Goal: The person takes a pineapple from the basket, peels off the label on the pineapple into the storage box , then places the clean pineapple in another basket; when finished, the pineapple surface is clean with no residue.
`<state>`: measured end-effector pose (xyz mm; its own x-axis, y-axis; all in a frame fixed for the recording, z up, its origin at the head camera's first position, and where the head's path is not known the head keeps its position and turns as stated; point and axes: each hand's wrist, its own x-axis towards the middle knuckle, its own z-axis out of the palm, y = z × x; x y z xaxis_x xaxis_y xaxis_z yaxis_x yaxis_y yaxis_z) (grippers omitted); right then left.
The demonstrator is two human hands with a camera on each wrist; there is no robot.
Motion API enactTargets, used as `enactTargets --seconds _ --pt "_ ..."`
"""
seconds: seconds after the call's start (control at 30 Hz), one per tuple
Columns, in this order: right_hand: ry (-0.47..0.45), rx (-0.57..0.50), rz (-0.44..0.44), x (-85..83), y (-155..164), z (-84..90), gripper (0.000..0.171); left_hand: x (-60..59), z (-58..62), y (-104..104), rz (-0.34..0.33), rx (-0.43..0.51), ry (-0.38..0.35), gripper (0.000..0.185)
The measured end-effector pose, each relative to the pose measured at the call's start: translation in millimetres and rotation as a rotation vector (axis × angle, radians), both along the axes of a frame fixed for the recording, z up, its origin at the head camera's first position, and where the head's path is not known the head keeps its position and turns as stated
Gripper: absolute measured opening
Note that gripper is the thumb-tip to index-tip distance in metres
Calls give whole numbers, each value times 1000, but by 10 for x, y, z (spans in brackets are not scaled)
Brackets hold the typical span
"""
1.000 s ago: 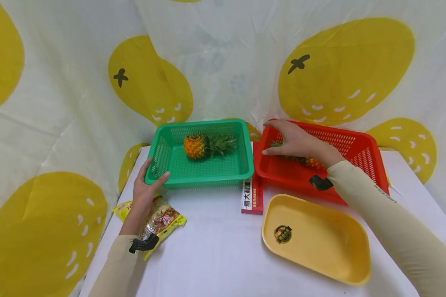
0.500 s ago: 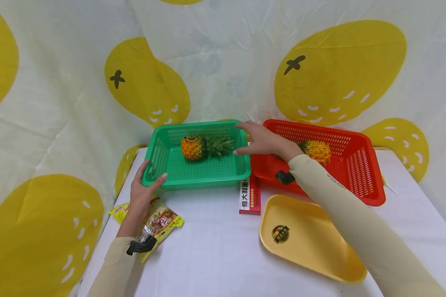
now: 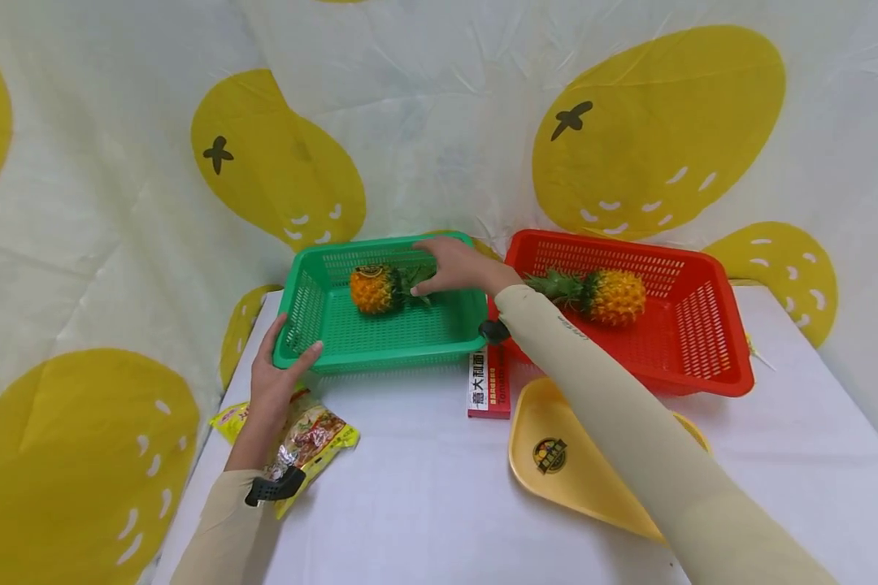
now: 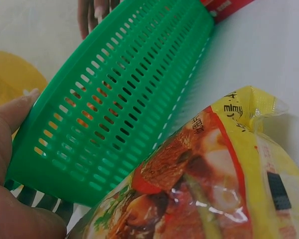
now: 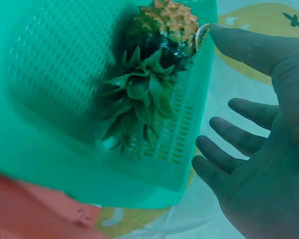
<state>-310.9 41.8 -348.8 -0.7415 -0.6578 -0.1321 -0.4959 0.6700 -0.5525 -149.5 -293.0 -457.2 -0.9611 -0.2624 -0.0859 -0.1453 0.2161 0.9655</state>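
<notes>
A green basket (image 3: pixel 391 357) holds a pineapple (image 3: pixel 371 291) near right fingers (image 3: pixel 433 245).

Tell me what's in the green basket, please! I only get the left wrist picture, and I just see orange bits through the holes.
Observer: A pineapple, lying on its side in the green basket.
Operator: Yum! Is there another one?
Observer: Yes, a second pineapple lies in the red basket.
Operator: Any more trays or stuff?
Observer: Yes, a yellow tray, partly hidden behind the right sleeve in the head view.

pineapple (image 3: pixel 371 292) in left basket (image 3: pixel 380 357), packet (image 3: pixel 316 437) before it, second pineapple (image 3: pixel 616 297) in right basket (image 3: pixel 691 345), tray (image 3: pixel 581 483) before that
</notes>
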Motion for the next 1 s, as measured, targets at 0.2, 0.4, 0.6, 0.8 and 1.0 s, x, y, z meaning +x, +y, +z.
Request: enactTargets --seconds 0.2,0.4,0.6,0.8,1.0 --pt "-37 34 -41 -125 -153 -166 89 39 -29 -1 11 -9 4 91" --pt "-23 93 -45 -192 -212 -388 84 109 -87 13 32 -11 -28 93" --pt "-17 101 -56 -215 -245 -506 79 101 -89 6 43 -46 -17 92" --pt "-16 122 -86 -240 -259 -512 79 53 -66 1 39 -37 6 90" --pt "-40 123 -90 -265 -243 -545 79 24 -60 31 42 -41 -6 91"
